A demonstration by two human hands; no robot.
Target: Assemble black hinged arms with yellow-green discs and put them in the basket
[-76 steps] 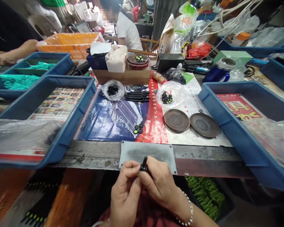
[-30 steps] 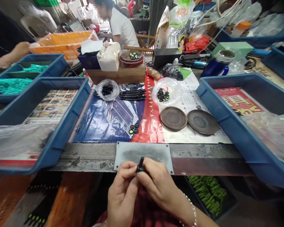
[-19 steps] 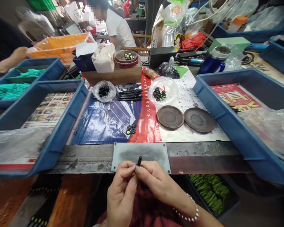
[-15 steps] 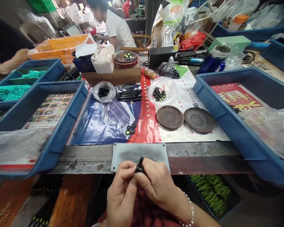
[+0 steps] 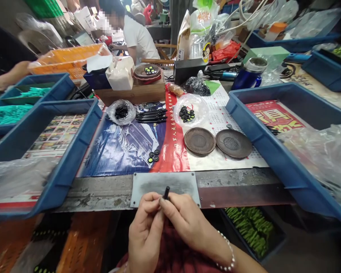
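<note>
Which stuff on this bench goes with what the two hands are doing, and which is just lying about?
Probably part of the job:
small black piece, held between the left hand and right hand
row of black rods
group of four round pieces

Probably just lying about:
blue mug
white packet
red plastic bag

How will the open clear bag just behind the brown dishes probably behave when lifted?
The bag should be floppy, as it looks thin and wrinkled. Its black pieces look small and loose, so it is probably light and could spill if tipped.
</note>
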